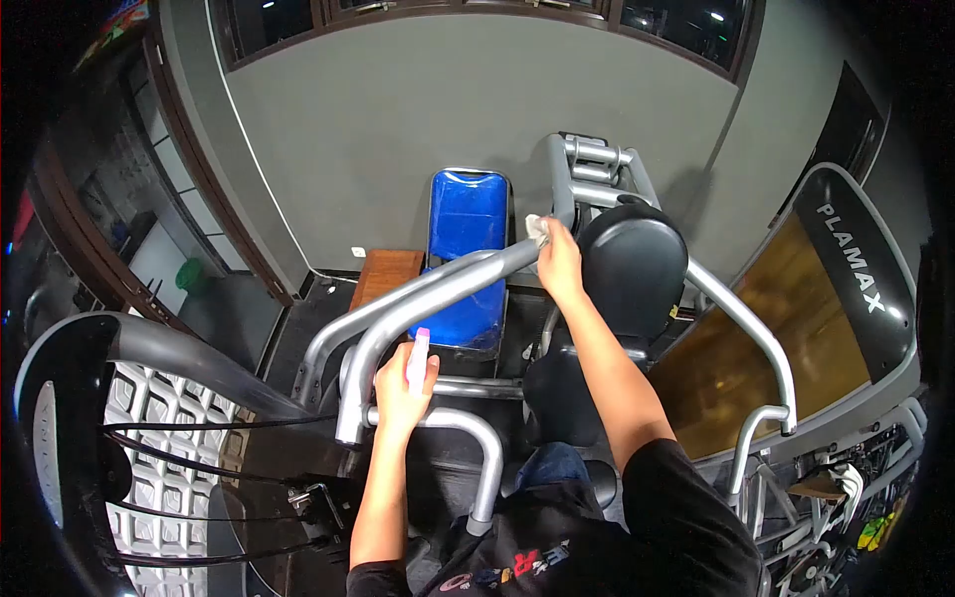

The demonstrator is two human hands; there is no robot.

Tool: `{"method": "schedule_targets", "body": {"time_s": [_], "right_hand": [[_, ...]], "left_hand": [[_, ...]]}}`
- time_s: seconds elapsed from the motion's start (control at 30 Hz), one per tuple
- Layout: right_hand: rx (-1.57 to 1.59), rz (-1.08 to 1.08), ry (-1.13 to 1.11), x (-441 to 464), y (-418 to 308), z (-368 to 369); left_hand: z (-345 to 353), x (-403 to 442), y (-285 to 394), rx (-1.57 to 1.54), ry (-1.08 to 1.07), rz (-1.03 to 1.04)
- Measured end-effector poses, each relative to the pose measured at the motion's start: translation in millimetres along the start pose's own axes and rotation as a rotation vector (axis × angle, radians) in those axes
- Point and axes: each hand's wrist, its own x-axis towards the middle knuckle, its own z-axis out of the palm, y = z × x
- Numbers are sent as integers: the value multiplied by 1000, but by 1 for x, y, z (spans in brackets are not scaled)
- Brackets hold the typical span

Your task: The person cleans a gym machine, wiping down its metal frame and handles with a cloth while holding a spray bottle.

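Observation:
My right hand [560,267] is closed on a crumpled whitish cloth [537,230], which it presses to the upper end of a thick grey metal tube [453,287] of a gym machine. Lower down, my left hand [400,390] grips a small white bottle with a pink top [418,360], held upright beside the tube's lower bend. Just right of my right hand is the machine's black padded backrest [633,269]. A curved grey handle [477,438] stands below my left hand.
A blue folding chair [468,214] and a brown wooden box [386,277] stand by the grey wall. To the right rises a panel marked PLAMAX [846,259]. Black cables [219,470] run at the lower left. Another grey arm [746,323] curves down on the right.

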Motion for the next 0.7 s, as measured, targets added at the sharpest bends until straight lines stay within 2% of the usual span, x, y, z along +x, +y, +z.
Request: {"method": "schedule_targets", "body": {"time_s": [0.07,0.1,0.17,0.23,0.3,0.37,0.4,0.5,0.57,0.63,0.7], "right_hand": [[-92,-16,47,4,11,10],[-33,104,-53,-3,13,18],[-261,-136,-19,-31,7,40],[-2,-123,-80,-53,-14,34],[113,-115,-128,-50,-14,17],[106,49,-118,-33,-11,4],[98,23,-58,-18,-9,-3],[-161,-54,29,31,4,1],[-324,-114,-6,39,29,19],[-397,-125,-155,14,39,40],[-179,-196,-138,-15,15,43]], "left_hand": [[1,0,2,32,0,2],[2,1,3,61,4,5],[3,1,2,76,-8,35],[4,1,-1,97,-4,73],[2,2,4,126,-30,53],[1,3,5,142,-53,39],[0,2,6,160,-92,10],[1,2,6,200,-130,-9],[2,2,4,171,-136,-20],[2,2,4,174,-137,-18],[3,3,5,158,-115,-21]]}}
